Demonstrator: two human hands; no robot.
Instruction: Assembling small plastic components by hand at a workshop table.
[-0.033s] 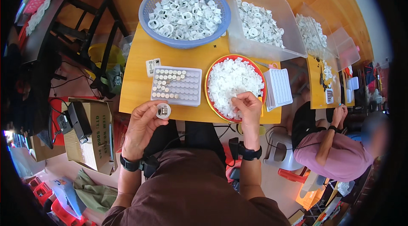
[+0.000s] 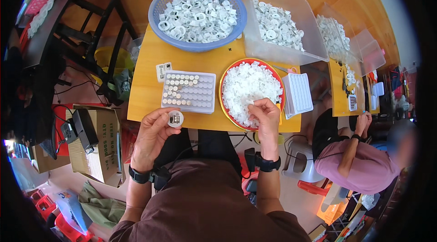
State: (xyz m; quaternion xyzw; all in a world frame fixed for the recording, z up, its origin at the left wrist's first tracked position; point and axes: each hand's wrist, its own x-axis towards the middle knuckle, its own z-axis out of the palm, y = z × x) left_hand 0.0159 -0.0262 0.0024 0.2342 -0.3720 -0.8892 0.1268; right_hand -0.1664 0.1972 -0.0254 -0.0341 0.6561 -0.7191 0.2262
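My left hand (image 2: 154, 135) is closed in front of the table's near edge, pinching a small round white plastic housing (image 2: 175, 118) with dark and metallic parts inside. My right hand (image 2: 267, 115) dips over the near side of a red plate with a gold rim (image 2: 221, 91), heaped with small white translucent pieces (image 2: 250, 85). Its thumb and fingers are pressed together at the heap; whatever they grip is too small to make out. Between the hands and farther back lies a pale blister tray (image 2: 200, 105), partly filled with round cream-coloured pieces in rows.
At the back stand a blue basket (image 2: 157, 37) and a clear bin (image 2: 314, 55), both full of white plastic parts. Stacked trays (image 2: 298, 96) and scissors (image 2: 289, 69) lie right of the plate. A co-worker (image 2: 355, 164) sits at another table on the right.
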